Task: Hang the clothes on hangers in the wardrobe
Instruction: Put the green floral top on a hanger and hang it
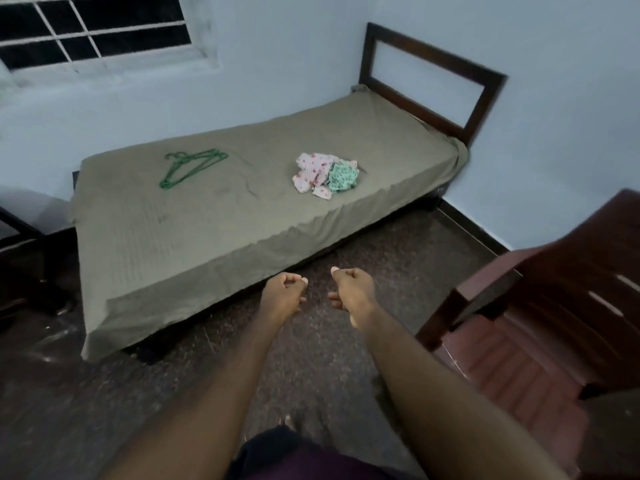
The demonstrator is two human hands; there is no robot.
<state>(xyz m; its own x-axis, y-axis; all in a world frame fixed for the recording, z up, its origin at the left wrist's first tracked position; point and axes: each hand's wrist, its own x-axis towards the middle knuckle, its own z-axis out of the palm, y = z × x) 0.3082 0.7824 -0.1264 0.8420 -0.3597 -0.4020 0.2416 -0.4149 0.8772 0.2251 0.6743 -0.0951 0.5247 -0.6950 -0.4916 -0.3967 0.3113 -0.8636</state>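
Head view: the person stands facing a single bed (194,237) covered with an olive sheet, both bare arms stretched forward over the dark speckled floor (322,362). Left hand (282,293) is curled into a fist and holds nothing. Right hand (354,289) is likewise curled and empty, just beside the left, not touching it. The clothes (323,176), a crumpled pink floral piece against a green patterned one, lie mid-mattress toward the headboard (433,60). Green hangers (192,166) lie in a stack near the wall side, well apart from the clothes. A dark red chair (561,306) stands at the person's right. A barred window (93,29) is set in the wall above the bed.
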